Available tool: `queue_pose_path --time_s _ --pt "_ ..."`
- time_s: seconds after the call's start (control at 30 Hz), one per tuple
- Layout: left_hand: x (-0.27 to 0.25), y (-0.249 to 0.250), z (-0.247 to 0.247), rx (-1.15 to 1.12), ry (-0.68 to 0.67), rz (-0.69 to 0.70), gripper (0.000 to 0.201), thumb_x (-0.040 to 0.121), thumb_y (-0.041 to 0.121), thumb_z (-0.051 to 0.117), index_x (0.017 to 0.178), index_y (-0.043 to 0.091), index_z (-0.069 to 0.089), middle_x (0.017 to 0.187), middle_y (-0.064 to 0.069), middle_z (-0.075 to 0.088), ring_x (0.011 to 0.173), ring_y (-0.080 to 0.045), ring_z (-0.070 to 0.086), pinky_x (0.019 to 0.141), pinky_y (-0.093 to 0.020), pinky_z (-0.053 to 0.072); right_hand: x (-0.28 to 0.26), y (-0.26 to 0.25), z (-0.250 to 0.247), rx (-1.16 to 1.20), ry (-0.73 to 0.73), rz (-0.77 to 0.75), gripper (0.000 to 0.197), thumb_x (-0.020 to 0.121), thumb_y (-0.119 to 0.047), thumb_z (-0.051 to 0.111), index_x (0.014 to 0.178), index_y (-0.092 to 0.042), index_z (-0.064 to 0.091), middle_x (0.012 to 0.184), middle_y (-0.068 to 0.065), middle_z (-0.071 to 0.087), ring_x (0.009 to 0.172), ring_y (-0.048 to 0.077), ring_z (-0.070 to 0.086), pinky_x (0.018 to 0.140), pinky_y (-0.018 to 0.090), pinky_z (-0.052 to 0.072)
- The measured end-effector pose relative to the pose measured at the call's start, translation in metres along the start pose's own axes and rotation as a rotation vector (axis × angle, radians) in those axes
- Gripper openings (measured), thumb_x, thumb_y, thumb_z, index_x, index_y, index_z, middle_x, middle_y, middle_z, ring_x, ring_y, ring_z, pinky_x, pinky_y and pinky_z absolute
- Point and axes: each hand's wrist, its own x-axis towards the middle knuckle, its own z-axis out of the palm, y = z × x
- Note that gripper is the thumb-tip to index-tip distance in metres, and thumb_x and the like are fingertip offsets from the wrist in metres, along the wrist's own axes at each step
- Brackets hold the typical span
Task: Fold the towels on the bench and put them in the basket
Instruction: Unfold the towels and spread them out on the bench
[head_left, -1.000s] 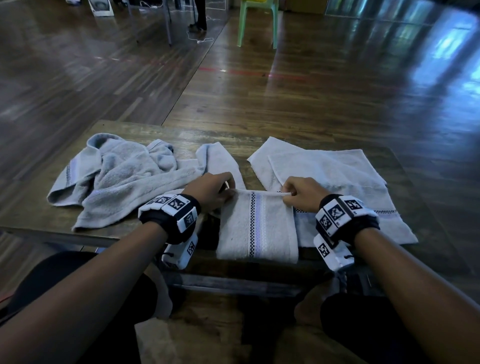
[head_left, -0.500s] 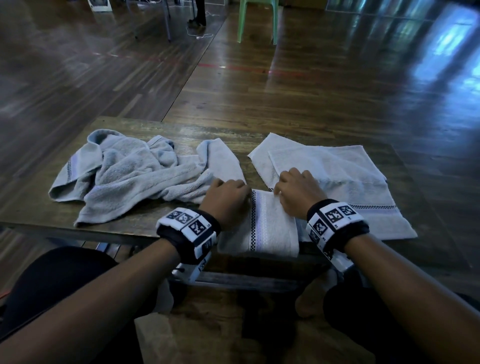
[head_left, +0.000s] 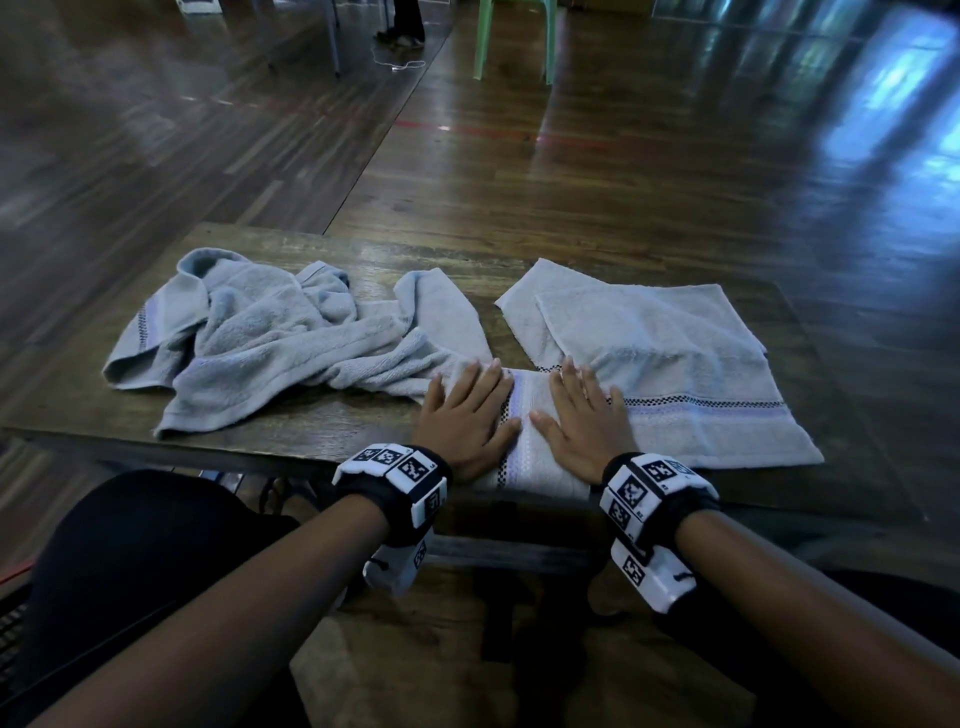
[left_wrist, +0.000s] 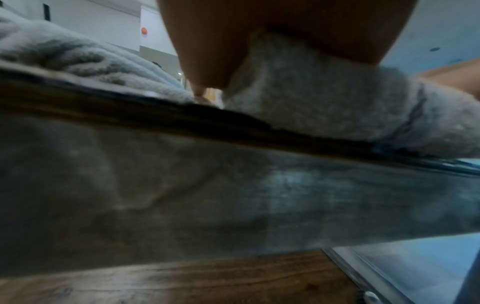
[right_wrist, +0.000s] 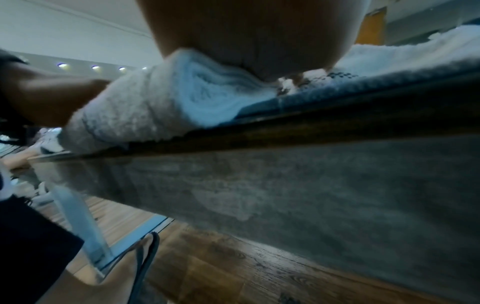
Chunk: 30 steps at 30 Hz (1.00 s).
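A small folded grey towel with a checked and lilac stripe lies at the near edge of the wooden bench. My left hand lies flat on its left half, fingers straight. My right hand presses flat on its right half. In the left wrist view the folded towel bulges under my palm; in the right wrist view its layered folded towel end shows. A crumpled grey towel lies to the left. A flat spread towel lies to the right, partly under the folded one. No basket is identifiable.
Dark polished wooden floor stretches beyond the bench. A green plastic chair stands far back. A beige bag with a dark strap sits on the floor below the bench's near edge, by my dark-clothed leg.
Both hands let go of the towel's far edge, where they pinched it a second ago, and now lie flat with straight fingers on the folded towel.
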Motion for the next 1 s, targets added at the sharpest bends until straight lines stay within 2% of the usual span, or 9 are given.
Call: queue_pose_path --time_s 0.2,0.3,0.37,0.47,0.53,0.6,0.7,0.9,1.0 --pt "-0.002 -0.024 -0.009 0.008 -0.022 -0.095 0.059 0.095 0.055 0.011 0.148 0.033 -0.002 0.158 0.000 -0.010 0.145 -0.019 -0.014 0.113 -0.051 -0.013 0.001 0.007 -0.004 -0.016 0.048 0.004 0.066 0.096 -0.053 0.012 0.149 -0.018 -0.006 0.157 0.000 -0.017 0.144 0.021 -0.017 0.115 0.047 -0.008" --pt "-0.005 -0.035 -0.022 0.006 0.049 -0.179 0.051 0.097 0.045 0.022 0.146 0.032 0.018 0.157 -0.006 0.007 0.145 -0.022 0.000 0.113 -0.052 -0.004 0.000 0.015 -0.009 -0.026 0.119 0.047 0.065 0.097 -0.049 0.019 0.149 -0.015 0.001 0.158 0.004 -0.010 0.145 0.021 -0.010 0.116 0.045 -0.004" --pt "-0.007 -0.038 -0.032 -0.039 0.158 -0.238 0.044 0.095 0.040 0.035 0.137 0.029 0.036 0.148 -0.006 0.029 0.138 -0.023 0.019 0.109 -0.049 0.011 -0.003 0.019 -0.017 0.008 0.199 0.095 0.059 0.096 -0.041 0.032 0.146 -0.013 0.018 0.156 0.010 0.012 0.143 0.026 0.009 0.114 0.045 0.009" --pt "-0.010 -0.034 -0.041 -0.166 0.235 -0.286 0.033 0.092 0.037 0.045 0.120 0.023 0.053 0.125 -0.004 0.052 0.120 -0.025 0.043 0.101 -0.043 0.027 -0.009 0.022 -0.029 0.113 0.333 0.145 0.032 0.090 -0.027 0.045 0.120 -0.016 0.049 0.123 0.007 0.047 0.117 0.026 0.040 0.099 0.041 0.025" --pt "-0.011 -0.032 -0.042 -0.326 0.166 -0.296 0.026 0.090 0.037 0.050 0.107 0.018 0.057 0.110 -0.003 0.062 0.107 -0.023 0.055 0.094 -0.038 0.041 -0.013 0.022 -0.033 0.254 0.285 0.181 0.017 0.089 -0.026 0.046 0.088 -0.016 0.060 0.089 0.000 0.059 0.091 0.023 0.054 0.094 0.040 0.031" --pt "-0.012 -0.029 -0.040 -0.413 0.045 -0.319 0.030 0.088 0.038 0.054 0.105 0.013 0.056 0.105 -0.006 0.063 0.102 -0.024 0.057 0.087 -0.035 0.046 -0.015 0.022 -0.031 0.397 0.140 0.200 0.032 0.088 -0.033 0.048 0.062 -0.017 0.053 0.059 -0.001 0.052 0.067 0.024 0.056 0.083 0.037 0.042" --pt "-0.011 -0.027 -0.040 -0.426 -0.012 -0.377 0.037 0.086 0.036 0.061 0.106 0.005 0.056 0.106 -0.012 0.062 0.100 -0.027 0.057 0.083 -0.033 0.044 -0.014 0.020 -0.026 0.512 0.022 0.218 0.048 0.084 -0.040 0.056 0.046 -0.019 0.036 0.047 -0.001 0.037 0.055 0.022 0.046 0.059 0.030 0.035" --pt "-0.008 -0.021 -0.045 -0.437 -0.106 -0.384 0.036 0.084 0.037 0.063 0.064 0.011 0.051 0.066 -0.003 0.054 0.076 -0.024 0.054 0.055 -0.028 0.036 -0.012 0.015 -0.032 0.629 -0.064 0.255 0.038 0.083 -0.033 0.063 0.056 -0.012 0.046 0.058 0.003 0.046 0.056 0.018 0.044 0.051 0.029 0.029" --pt "-0.008 -0.020 -0.047 -0.529 -0.055 -0.381 0.027 0.085 0.036 0.062 0.080 0.010 0.054 0.081 -0.005 0.057 0.084 -0.023 0.054 0.064 -0.029 0.038 -0.010 0.013 -0.033 0.679 -0.090 0.283 0.038 0.083 -0.029 0.064 0.055 -0.013 0.044 0.058 0.001 0.046 0.054 0.014 0.044 0.049 0.027 0.029"
